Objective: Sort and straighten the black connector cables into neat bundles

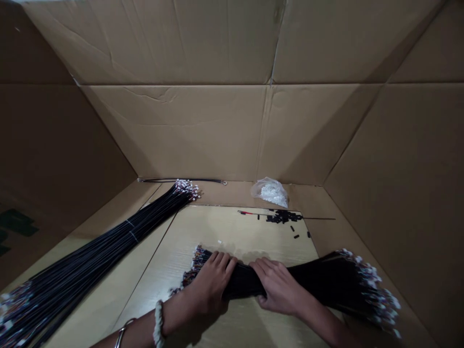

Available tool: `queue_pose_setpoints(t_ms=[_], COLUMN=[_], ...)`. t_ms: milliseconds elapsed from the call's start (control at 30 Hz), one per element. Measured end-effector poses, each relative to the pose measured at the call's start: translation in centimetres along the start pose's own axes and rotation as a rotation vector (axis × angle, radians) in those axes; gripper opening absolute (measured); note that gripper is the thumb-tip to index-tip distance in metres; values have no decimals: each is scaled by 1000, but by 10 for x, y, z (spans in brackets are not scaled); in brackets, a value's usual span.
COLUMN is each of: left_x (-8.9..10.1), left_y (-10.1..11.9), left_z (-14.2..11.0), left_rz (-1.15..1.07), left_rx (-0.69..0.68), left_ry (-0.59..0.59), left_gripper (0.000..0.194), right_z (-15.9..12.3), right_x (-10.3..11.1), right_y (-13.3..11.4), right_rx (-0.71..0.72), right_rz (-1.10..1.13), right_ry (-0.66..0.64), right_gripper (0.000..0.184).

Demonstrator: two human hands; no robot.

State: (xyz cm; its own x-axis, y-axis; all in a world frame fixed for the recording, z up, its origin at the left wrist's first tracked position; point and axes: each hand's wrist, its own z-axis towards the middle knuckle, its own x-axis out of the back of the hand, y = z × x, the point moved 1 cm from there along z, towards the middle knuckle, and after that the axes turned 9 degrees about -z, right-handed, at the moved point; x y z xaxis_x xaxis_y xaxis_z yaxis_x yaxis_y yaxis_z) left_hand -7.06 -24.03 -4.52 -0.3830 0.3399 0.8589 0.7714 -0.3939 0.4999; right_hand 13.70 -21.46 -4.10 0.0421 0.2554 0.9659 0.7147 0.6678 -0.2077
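Firmly, our left hand and right hand close over a thick black cable bundle, the fingers of each lying side by side and curled over its far side. Our right thumb presses the near edge; where the left thumb sits, we cannot tell. Between our two grips, a short stretch of the bundle shows. Just left of our left fingers, it ends in coloured wires; well to the right of our right fingers, it fans out into white connectors.

Behind our left wrist we wear a pale braided bracelet and a metal bangle. Just beyond our left fingers, a small white piece lies on the pale board. Farther out, beyond our right fingers, short black pieces are heaped over a thin rod, and past them sits a clear bag of white bits. Well off to the left of our fingers, a second, longer bundle slants away, banded near its middle. Farthest out, thin black cables lie along the cardboard wall.
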Motion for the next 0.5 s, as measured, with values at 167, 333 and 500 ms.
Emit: queue_pose_setpoints(t_ms=[167, 333, 500], left_x=[9, 22, 20], left_y=[13, 26, 31], left_z=[1, -4, -4], left_rz=[138, 225, 316], left_rx=[134, 189, 163], left_ry=[-165, -214, -220], left_gripper=[54, 45, 48], right_z=[-5, -8, -6], right_x=[1, 4, 11], right_y=[-7, -6, -2], right_rx=[-24, -110, -177], right_rz=[6, -75, -101], right_ry=[-58, -104, -131], right_gripper=[58, 63, 44])
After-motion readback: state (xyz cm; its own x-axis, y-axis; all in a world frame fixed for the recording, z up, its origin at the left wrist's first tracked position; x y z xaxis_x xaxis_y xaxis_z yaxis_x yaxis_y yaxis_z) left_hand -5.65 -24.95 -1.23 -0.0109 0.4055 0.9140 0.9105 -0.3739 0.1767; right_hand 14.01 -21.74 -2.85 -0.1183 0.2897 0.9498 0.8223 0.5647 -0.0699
